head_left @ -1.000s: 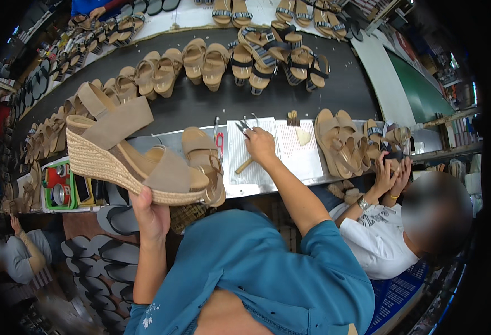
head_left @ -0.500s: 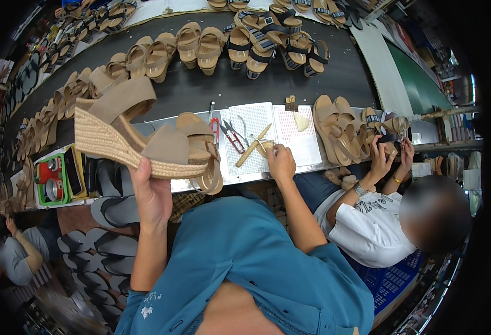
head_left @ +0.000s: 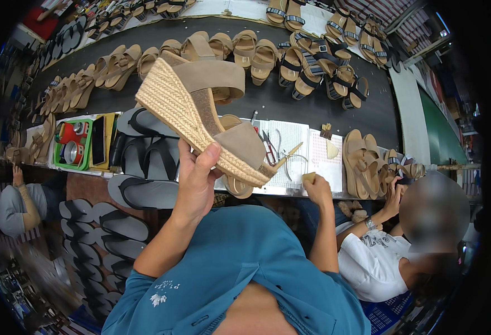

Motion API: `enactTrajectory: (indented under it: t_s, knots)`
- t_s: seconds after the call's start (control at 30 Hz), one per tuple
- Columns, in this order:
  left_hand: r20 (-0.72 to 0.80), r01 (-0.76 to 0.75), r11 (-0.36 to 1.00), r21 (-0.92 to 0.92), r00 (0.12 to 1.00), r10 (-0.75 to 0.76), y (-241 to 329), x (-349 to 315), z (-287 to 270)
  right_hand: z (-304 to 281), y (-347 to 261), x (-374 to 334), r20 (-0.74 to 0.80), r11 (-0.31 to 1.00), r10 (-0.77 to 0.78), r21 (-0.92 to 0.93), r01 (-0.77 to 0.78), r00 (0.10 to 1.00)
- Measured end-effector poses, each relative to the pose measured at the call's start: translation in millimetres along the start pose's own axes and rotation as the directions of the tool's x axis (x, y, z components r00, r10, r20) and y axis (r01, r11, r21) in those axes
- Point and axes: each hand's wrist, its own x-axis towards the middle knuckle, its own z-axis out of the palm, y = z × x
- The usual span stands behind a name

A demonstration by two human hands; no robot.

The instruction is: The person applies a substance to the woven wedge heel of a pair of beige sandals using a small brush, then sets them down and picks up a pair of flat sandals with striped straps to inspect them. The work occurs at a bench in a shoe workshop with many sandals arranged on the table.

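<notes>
My left hand (head_left: 196, 181) grips a beige wedge sandal (head_left: 181, 114) by its sole near the front, holding it tilted over the table edge. The sole side is wrapped in woven straw-like braid, with wide taupe straps above. Between the fingertips of my right hand (head_left: 319, 192) is a small pale-yellow block (head_left: 309, 178). Just beyond that hand lie a wooden-looking stick (head_left: 288, 157), pliers (head_left: 296, 167) and red-handled snips (head_left: 269, 148) on printed paper (head_left: 284, 134). Another taupe sandal (head_left: 234, 188) is partly hidden behind the held one.
Rows of sandals (head_left: 255, 53) stand on the dark conveyor belt (head_left: 201, 33). At left are a green tray (head_left: 61, 163) with red cans and grey flip-flops (head_left: 142, 192). Taupe sandals (head_left: 357, 162) stand at right, near a co-worker in white (head_left: 374, 262). A cream wedge-shaped piece (head_left: 331, 148) lies on the paper.
My right hand has lifted the pale-yellow block off the paper and drawn it towards me. The wedge sandal in my left hand is tipped more steeply, heel up. The view has shifted left.
</notes>
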Motion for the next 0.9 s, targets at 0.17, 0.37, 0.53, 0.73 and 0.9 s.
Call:
enactTrajectory:
  t_s: [0.17,0.37,0.53,0.73,0.9]
  knots:
    - [-0.031,0.113,0.994,-0.005,0.993,-0.113,4.6,-6.7,-2.4,-52.3,-152.3,-111.5,-0.048,0.651,-0.407,0.685,0.327,0.912]
    - [-0.076,0.388,0.909,0.156,0.922,-0.38,-6.4,-49.1,-13.7,-51.0,-184.0,-162.0,0.211,0.684,-0.64,0.594,0.423,0.738]
    - [-0.13,0.535,0.827,0.173,0.845,-0.519,-20.9,-69.3,-41.8,-42.1,-186.0,-174.6,0.331,0.766,-0.609,0.481,0.426,0.721]
    - [-0.133,0.52,0.838,0.165,0.853,-0.504,-14.3,-71.2,-31.9,-37.2,-190.7,-170.6,0.31,0.686,-0.725,0.407,0.603,0.615]
    - [-0.161,0.519,0.812,0.266,0.855,-0.493,-20.0,-74.5,-38.8,-34.2,-199.1,-178.2,0.294,0.722,-0.692,0.28,0.633,0.659]
